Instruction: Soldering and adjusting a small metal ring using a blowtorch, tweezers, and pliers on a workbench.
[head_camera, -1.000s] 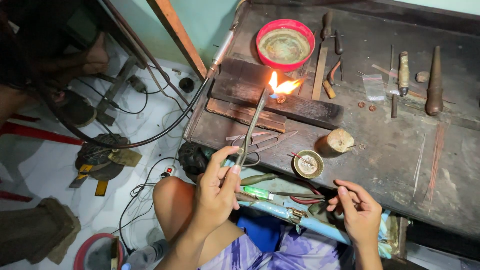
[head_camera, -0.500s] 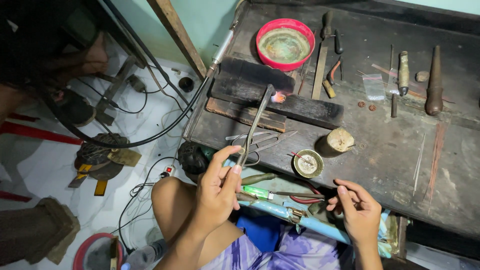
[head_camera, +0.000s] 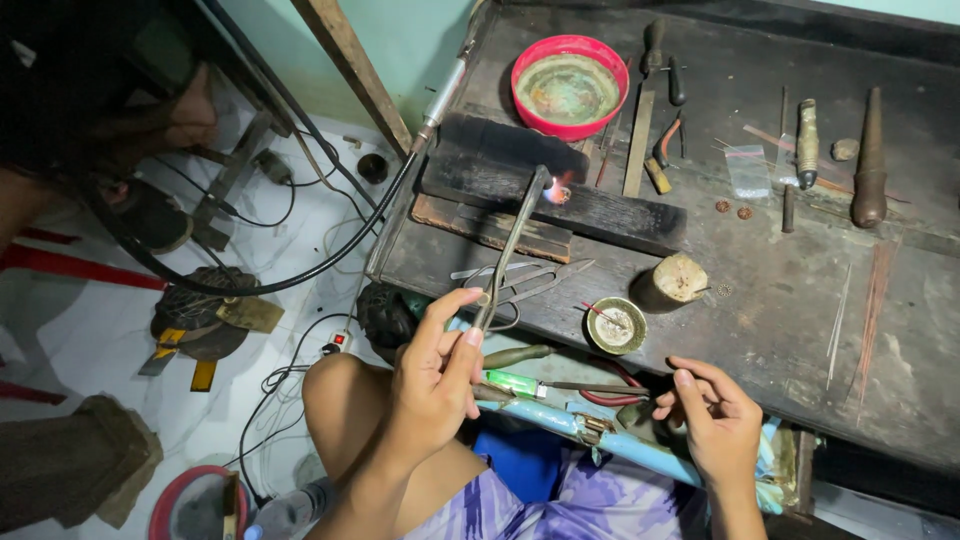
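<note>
2 hands are at work over the near edge of a dark, scorched worktop (head_camera: 800, 290). The left hand (head_camera: 435, 375) is closed around the rear end of a slim metal torch (head_camera: 512, 245), thumb and fingers pinching it, with the barrel slanting up and away to a nozzle that rests over a charred black wooden block (head_camera: 600, 205). A small flame (head_camera: 556, 191) burns at the tip, low and compact, licking the block's top face; whatever piece it heats is too small to make out. The right hand (head_camera: 712, 420) sits lower, near the person's lap, fingers curled in a narrow pinch; I cannot tell whether it holds anything, though thin tools lie just beside it.

As a judgement, the heating is under way but not finished: the flame is lit and aimed, and the right hand has not brought anything to the block.

Just beyond the left hand lie metal shears (head_camera: 525, 280) and a small round tin (head_camera: 616, 325), with a stubby wooden cylinder (head_camera: 678, 280) beside it. Farther back stands a red bowl (head_camera: 568, 85), and files, pliers and a tapered wooden mandrel (head_camera: 869, 155) lie spread to the right. A black hose (head_camera: 250, 285) loops off the worktop to the floor at the left.
</note>
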